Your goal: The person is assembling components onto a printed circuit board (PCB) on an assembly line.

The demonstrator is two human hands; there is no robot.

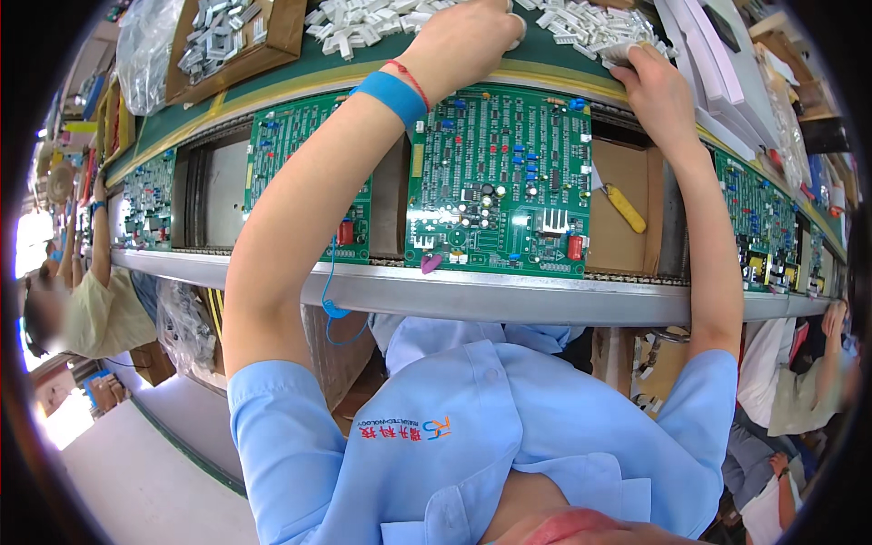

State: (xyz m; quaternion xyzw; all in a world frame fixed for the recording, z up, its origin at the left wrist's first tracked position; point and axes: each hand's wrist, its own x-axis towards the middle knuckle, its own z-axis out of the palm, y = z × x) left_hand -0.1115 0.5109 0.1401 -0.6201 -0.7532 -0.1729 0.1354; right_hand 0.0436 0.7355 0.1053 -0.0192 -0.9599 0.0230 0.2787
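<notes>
Both my hands reach over the far side of the line to a spread of small white finned pieces (363, 23). My left hand (472, 45), with a blue wrist strap (391, 98) and red string, has its fingers curled at the pile; its fingertips are partly hidden. My right hand (656, 91) pinches thumb and fingers together at the pile's right edge, beside more white pieces (590, 27); what it grips is unclear. Below, between my forearms, lies a populated green circuit board (500, 182). A purple piece (431, 263) sits at its front edge.
More circuit boards (749, 218) lie along the rail (545, 295). A yellow-handled tool (625, 209) rests in the gap right of the middle board. A cardboard box (286, 36) of grey metal pieces stands far left. A blue coiled cord (334, 309) hangs at the front. Other people work at both sides.
</notes>
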